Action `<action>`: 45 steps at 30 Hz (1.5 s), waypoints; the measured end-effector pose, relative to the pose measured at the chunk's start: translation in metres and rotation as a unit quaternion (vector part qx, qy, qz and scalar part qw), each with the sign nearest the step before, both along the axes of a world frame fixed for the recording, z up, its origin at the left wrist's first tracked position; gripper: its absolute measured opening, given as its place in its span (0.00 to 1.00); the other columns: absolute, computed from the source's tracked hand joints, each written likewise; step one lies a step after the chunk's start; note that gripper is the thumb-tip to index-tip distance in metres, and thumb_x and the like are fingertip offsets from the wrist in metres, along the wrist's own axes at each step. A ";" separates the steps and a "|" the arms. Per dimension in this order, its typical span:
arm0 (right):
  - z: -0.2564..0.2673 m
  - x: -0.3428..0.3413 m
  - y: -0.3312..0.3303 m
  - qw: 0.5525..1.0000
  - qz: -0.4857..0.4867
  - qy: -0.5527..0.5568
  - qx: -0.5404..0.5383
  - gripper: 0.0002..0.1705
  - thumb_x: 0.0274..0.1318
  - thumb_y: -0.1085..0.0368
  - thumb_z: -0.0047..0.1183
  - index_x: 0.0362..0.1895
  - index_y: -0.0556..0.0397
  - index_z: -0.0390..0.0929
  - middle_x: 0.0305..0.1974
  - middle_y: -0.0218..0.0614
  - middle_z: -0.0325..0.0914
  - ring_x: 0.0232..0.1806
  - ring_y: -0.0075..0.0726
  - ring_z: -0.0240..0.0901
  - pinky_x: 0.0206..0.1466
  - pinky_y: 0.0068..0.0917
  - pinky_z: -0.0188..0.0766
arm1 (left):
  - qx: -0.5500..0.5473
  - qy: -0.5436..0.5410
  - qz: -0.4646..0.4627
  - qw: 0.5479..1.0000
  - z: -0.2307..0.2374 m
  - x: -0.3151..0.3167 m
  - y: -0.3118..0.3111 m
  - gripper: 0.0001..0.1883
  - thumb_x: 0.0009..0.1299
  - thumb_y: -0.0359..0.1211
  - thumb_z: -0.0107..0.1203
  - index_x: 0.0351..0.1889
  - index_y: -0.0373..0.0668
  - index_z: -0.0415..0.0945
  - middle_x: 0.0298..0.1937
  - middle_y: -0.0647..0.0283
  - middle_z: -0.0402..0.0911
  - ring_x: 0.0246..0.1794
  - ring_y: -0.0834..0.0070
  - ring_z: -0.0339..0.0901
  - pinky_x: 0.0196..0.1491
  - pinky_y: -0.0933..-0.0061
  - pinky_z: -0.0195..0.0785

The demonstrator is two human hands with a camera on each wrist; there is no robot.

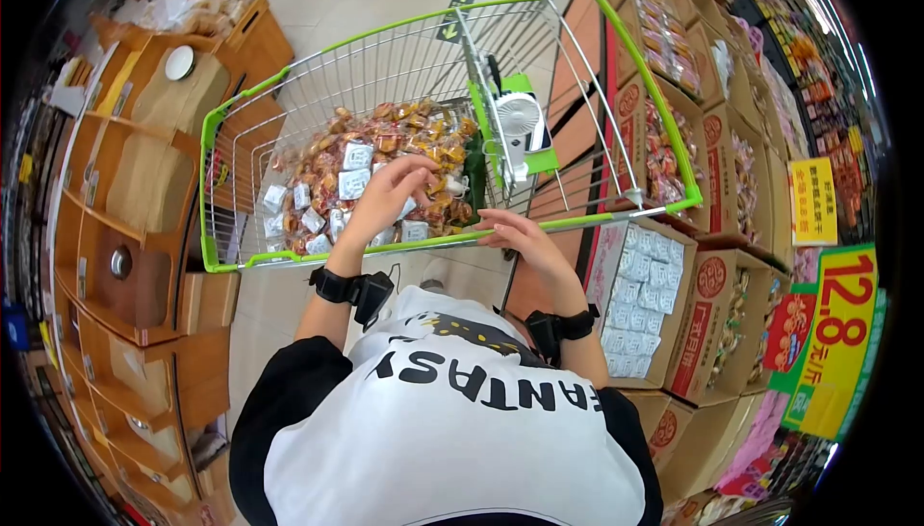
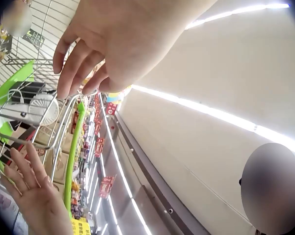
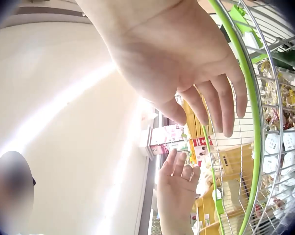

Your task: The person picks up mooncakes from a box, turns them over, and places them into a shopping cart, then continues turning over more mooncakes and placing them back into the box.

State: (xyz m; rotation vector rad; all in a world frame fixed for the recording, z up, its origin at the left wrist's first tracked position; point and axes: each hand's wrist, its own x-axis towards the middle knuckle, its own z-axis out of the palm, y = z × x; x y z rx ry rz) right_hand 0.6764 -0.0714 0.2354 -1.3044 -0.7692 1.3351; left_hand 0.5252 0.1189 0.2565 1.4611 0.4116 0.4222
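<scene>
A shopping cart [image 1: 289,256] with green rails stands in front of the person. Wrapped snacks in amber and red packaging [image 1: 404,127] fill part of it, with small white packets [image 1: 353,183] among them. The left hand [image 1: 393,191] hovers over these goods, fingers loosely bent and holding nothing. By the near green rail is the right hand [image 1: 527,237], its fingers extended and nothing in its grasp. Both wrist views show the palms bare, the left hand [image 2: 118,44] and the right hand [image 3: 181,58] each with relaxed fingers.
A small white fan [image 1: 520,117] sits at the cart's green child seat [image 1: 541,162]. On the right, cardboard boxes hold packaged goods, including white packets [image 1: 643,285]. Wooden shelving [image 1: 144,276] lines the left side. A yellow-green price sign [image 1: 830,338] stands far right.
</scene>
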 end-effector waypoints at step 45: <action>-0.016 -0.006 -0.314 0.886 -0.451 0.109 0.015 0.18 0.55 0.59 0.40 0.48 0.53 0.67 0.36 0.37 0.73 0.31 0.26 0.72 0.39 0.20 0.66 | 0.085 0.114 -0.469 0.871 -0.017 0.160 -0.284 0.11 0.64 0.30 0.40 0.40 0.37 0.70 0.25 0.64 0.73 0.19 0.83 0.67 0.23 0.83 0.61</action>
